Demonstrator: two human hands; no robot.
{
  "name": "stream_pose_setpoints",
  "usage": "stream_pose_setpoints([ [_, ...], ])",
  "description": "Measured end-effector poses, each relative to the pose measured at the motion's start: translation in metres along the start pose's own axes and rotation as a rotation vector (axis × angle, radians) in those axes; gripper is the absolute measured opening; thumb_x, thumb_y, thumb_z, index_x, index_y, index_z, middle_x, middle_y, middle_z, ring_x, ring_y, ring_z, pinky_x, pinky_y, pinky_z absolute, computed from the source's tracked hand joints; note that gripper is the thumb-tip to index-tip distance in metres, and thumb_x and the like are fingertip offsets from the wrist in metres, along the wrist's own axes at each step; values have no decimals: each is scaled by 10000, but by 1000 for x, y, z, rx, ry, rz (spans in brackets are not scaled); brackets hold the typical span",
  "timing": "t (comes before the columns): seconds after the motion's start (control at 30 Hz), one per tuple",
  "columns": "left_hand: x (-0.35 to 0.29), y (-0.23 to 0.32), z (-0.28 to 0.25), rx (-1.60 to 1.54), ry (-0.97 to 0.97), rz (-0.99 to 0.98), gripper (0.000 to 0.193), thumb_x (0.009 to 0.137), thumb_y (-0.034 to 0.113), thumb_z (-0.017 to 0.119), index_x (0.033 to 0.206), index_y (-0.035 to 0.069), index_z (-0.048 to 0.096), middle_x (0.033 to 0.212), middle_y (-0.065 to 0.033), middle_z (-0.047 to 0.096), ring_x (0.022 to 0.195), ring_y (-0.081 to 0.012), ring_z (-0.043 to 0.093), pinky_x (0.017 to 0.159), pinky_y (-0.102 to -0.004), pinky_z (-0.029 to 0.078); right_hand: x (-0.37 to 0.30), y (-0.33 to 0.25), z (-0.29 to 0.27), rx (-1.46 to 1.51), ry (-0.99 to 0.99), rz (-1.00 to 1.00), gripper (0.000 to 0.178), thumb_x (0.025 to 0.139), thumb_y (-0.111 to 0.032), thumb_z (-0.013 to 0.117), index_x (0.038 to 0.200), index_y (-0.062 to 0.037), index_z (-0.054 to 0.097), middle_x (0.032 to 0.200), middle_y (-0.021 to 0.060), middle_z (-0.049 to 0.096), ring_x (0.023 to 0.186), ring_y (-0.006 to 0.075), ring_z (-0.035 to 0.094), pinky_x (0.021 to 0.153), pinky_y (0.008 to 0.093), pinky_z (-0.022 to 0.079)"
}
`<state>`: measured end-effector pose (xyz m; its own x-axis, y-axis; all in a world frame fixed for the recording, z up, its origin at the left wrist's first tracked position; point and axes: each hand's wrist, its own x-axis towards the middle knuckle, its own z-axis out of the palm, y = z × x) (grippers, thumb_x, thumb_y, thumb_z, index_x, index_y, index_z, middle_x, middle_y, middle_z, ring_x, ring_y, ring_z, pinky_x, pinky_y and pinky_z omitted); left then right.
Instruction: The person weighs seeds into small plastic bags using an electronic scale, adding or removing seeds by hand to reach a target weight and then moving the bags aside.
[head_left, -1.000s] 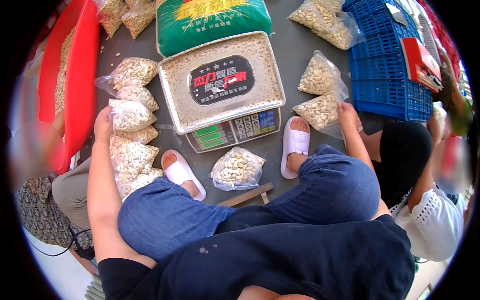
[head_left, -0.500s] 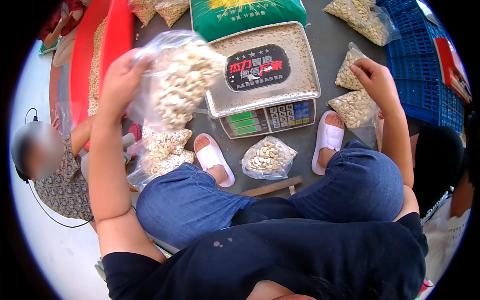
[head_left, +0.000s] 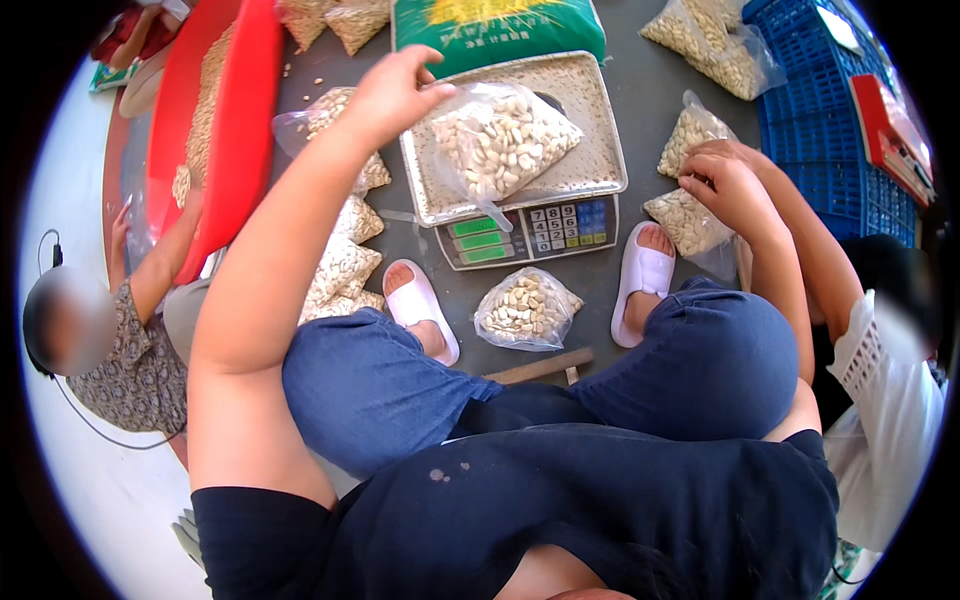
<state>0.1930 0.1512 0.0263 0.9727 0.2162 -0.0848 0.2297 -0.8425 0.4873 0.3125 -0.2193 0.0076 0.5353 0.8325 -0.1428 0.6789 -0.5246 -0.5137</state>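
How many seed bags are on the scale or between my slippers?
2. One bag lies on the scale, by your left hand; the other bag sits between your pale slippers. I see none hidden there.

Bright, diffuse light fills the scene, leaving shadows soft; the pale floor [head_left: 110,500] at left washes out nearly to white. Small glints shine on the clear filled bag [head_left: 505,140] at upper centre. The middle is fairly sharp, while smeared patches blur two bystanders' heads. Fisheye distortion bows the blue crate [head_left: 825,130] near the black, bluish-fringed rim.
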Motion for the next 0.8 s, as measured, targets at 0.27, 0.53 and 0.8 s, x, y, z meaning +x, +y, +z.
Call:
stream_pose_setpoints([
  [0.27, -129, 110, -123, -64, -77, 12, 257, 805, 201, 545, 995, 28, 545, 817, -54, 581, 749, -106, 541, 644, -234, 435, 11, -96, -68, -106, -30, -231, 178, 758, -186, 544, 827, -27, 587, 733, 132, 570, 692, 287, 551, 613, 341, 435],
  [0.53, -169, 74, -72, -433, -78, -324, 276, 776, 255, 542, 934, 31, 580, 772, -78, 601, 681, -124, 558, 594, -261, 442, 76, -209, -30, -411, -234, -668, 132, 746, -144, 525, 752, -16, 560, 765, 137, 547, 740, 314, 522, 659, 377, 421],
  [0.8, -109, 28, 11, 24, -107, -441, 423, 664, 351, 609, 981, 73, 588, 1000, -152, 564, 926, -264, 546, 789, -338, 431, 143, -212, 85, -651, -165, -389, 206, 700, -109, 469, 835, -113, 624, 887, 86, 600, 882, 258, 560, 736, 349, 451],
])
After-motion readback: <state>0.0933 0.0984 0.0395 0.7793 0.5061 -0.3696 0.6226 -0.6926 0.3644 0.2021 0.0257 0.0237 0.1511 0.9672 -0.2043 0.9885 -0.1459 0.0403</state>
